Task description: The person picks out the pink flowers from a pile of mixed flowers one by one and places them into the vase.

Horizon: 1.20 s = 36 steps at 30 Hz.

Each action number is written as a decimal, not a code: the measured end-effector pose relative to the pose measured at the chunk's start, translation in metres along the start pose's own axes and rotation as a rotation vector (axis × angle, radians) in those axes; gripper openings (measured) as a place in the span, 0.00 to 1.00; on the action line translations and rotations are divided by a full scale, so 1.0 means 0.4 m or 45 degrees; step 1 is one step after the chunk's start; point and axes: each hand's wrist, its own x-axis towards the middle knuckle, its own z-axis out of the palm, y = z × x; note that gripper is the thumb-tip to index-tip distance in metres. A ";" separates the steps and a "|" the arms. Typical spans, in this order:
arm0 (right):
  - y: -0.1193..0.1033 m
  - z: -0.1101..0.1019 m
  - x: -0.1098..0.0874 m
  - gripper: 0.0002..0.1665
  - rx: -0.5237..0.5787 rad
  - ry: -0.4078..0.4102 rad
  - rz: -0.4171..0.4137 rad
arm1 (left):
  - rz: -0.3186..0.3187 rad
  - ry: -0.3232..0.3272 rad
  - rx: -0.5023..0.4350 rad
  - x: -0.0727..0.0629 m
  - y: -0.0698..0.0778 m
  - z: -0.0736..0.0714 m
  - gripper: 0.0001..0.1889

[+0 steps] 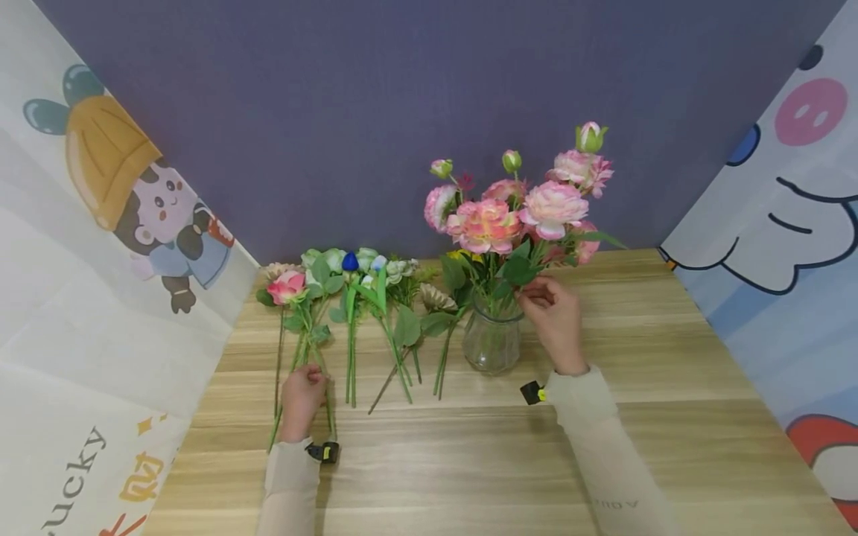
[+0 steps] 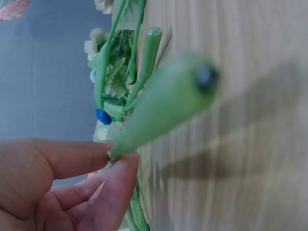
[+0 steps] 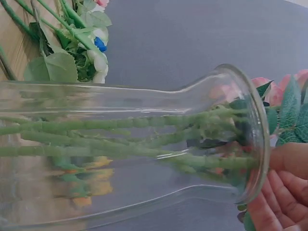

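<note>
Thumb and forefinger of my left hand pinch a green flower stem, whose cut end points toward the left wrist camera. That hand is low over the left bunch, where a pink rose lies. At the glass vase, my right hand pinches a flower stem just above the rim, its fingertips partly hidden by the glass and leaves. Pink peonies with buds and green leaves stand upright in the vase, their stems showing through the glass.
More artificial flowers lie in a row left of the vase: a blue bud, white blooms and a beige flower. Yellow petals show behind the vase. A dark blue panel rises behind the wooden table.
</note>
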 end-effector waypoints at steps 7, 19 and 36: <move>0.034 -0.003 0.008 0.08 -0.196 -0.072 -0.059 | 0.016 0.007 0.014 -0.005 0.000 0.001 0.15; 0.015 -0.002 0.013 0.10 -0.516 -0.248 -0.144 | 0.000 -0.010 0.011 -0.007 0.011 0.002 0.15; -0.007 0.006 0.020 0.09 -0.727 -0.329 -0.235 | 0.039 -0.006 0.031 -0.009 0.007 0.012 0.13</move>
